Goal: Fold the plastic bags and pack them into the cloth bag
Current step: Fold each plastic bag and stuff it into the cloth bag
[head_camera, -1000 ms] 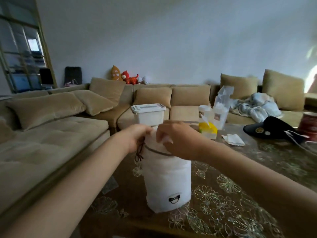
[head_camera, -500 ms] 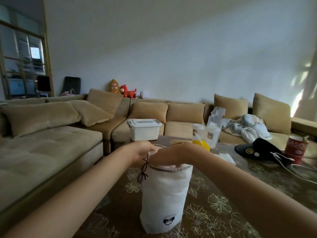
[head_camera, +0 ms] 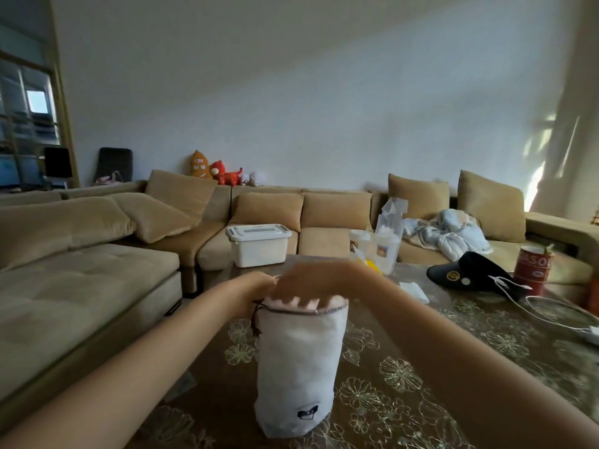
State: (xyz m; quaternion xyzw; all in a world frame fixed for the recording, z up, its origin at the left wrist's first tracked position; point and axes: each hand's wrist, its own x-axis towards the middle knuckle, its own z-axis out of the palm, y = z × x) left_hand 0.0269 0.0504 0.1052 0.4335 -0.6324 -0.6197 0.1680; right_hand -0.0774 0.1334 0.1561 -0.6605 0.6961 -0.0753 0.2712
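Observation:
A white cloth bag (head_camera: 298,358) with a small black logo stands upright on the flower-patterned table (head_camera: 421,377). Its mouth is wide, edged with a brown drawstring (head_camera: 256,319) that hangs at the left. Pale pinkish plastic (head_camera: 335,300) shows just inside the rim. My left hand (head_camera: 256,286) grips the rim at the left, beside the drawstring knot. My right hand (head_camera: 311,280) lies over the mouth, slightly blurred. Its spread fingers point down into the opening and press on the contents.
Behind the bag on the table stand a white lidded box (head_camera: 257,244) and cups in a clear plastic bag (head_camera: 384,244). To the right lie a tissue (head_camera: 413,291), a black cap (head_camera: 470,273), a red can (head_camera: 533,267) and a white cable (head_camera: 551,314). A beige sofa (head_camera: 81,286) wraps the left and back.
My right hand has gone from pinching the bag's top to pushing its fingers down into the mouth. My head has tilted up, so the bag sits lower in view.

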